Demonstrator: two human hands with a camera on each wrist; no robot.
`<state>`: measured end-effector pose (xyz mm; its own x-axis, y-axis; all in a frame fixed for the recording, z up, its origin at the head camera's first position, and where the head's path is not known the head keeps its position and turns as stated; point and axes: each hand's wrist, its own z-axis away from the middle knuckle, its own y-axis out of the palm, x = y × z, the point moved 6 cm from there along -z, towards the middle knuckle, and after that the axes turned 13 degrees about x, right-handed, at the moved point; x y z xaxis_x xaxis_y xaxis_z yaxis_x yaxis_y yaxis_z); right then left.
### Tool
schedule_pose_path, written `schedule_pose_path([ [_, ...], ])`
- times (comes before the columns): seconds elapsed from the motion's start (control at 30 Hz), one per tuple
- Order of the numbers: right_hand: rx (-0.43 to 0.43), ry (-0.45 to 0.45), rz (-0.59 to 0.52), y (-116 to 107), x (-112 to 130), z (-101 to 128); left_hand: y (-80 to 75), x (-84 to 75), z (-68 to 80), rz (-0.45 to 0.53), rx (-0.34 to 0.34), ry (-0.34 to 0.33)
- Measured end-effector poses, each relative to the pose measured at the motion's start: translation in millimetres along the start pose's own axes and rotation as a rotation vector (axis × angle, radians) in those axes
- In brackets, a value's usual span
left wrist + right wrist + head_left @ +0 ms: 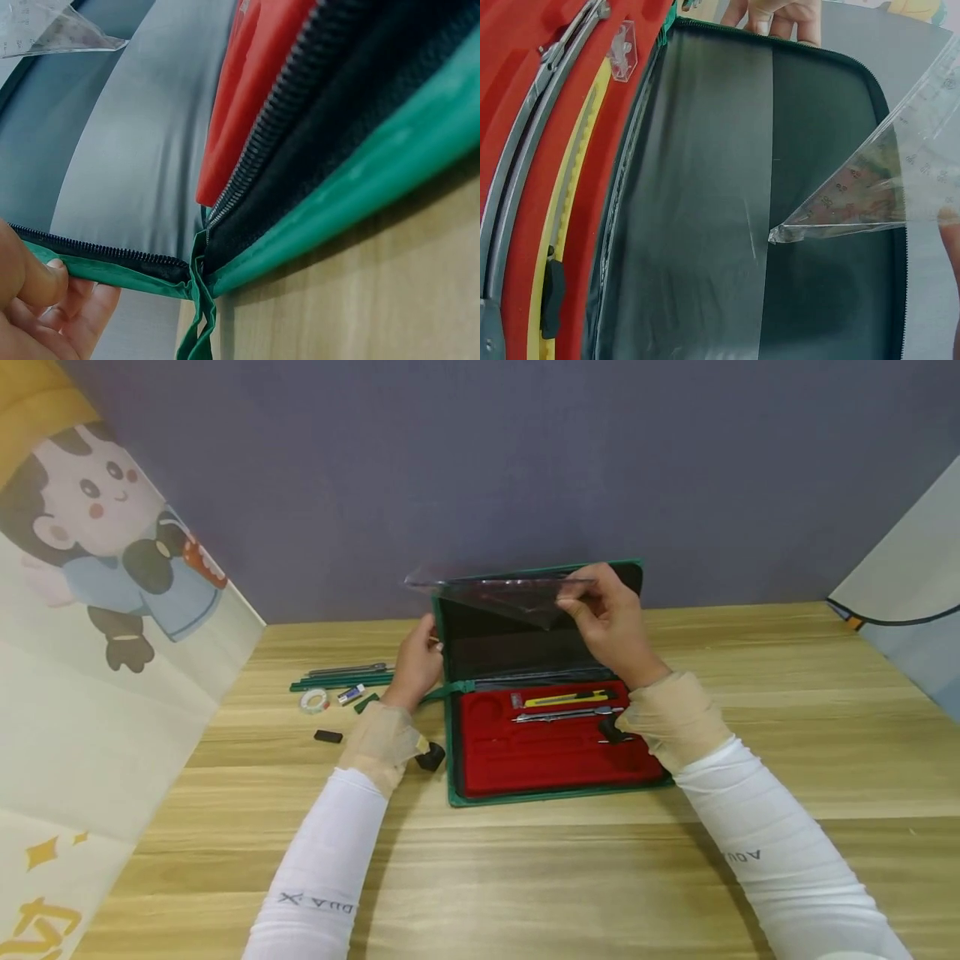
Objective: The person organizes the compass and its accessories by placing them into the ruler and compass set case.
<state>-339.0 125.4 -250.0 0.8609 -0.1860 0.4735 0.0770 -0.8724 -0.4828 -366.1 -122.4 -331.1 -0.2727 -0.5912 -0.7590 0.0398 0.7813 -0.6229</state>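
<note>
Nearest me: 1 green zip case point(555, 793) lying open on the wood-grain worktop point(525, 877), red tray half toward me, dark lid half propped up behind it. In the tray: 1 yellow utility knife point(562, 699), 1 metal compass point(566, 715), 1 small clear box point(517, 700), 1 small black part point(611, 731) by my right wrist.

My left hand point(416, 664) pinches the lid's left zipper edge, thumb on top, fingers curled under the green binding. My right hand point(611, 614) is clamped on 1 clear set square point(498, 589), pinched at its right end and held up in front of the upright lid; its tip hangs over the lid's dark lining without touching it, going by the right wrist view.

Left of the case on the worktop: 1 black cap-like piece point(431, 757), 1 black block point(327, 737), 1 tape roll point(314, 700), 1 small white-and-blue item point(350, 694), 1 small green piece point(367, 702), then a bundle of green and grey sticks point(345, 677); count unclear.

Behind: plain grey-purple backdrop point(480, 468). Cartoon-print panel point(90, 610) on the left, pale panel point(907, 585) on the right.
</note>
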Motion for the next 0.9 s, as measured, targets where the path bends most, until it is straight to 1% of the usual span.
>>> schedule_pose_path([
  [0.17, 0.002, -0.026, 0.046, 0.6, -1.7, -0.1, -0.3, 1.3, -0.1, 0.001, 0.001, 0.005],
  [0.37, 0.044, -0.006, 0.059, 4.1, -5.0, -0.1, -0.3, 1.4, 0.3, 0.014, 0.016, 0.008],
  [0.63, 0.069, -0.001, 0.098, 2.7, -7.7, -0.8, -0.5, 1.8, 0.0, 0.035, 0.033, 0.007],
  [0.73, 0.09, 0.02, 0.115, 1.6, -11.0, -1.0, -1.0, 1.9, -0.4, 0.043, 0.027, 0.01],
  [0.9, 0.099, 0.088, 0.113, -1.5, -17.5, -1.0, -1.1, 3.9, -1.0, 0.055, 0.012, 0.021],
])
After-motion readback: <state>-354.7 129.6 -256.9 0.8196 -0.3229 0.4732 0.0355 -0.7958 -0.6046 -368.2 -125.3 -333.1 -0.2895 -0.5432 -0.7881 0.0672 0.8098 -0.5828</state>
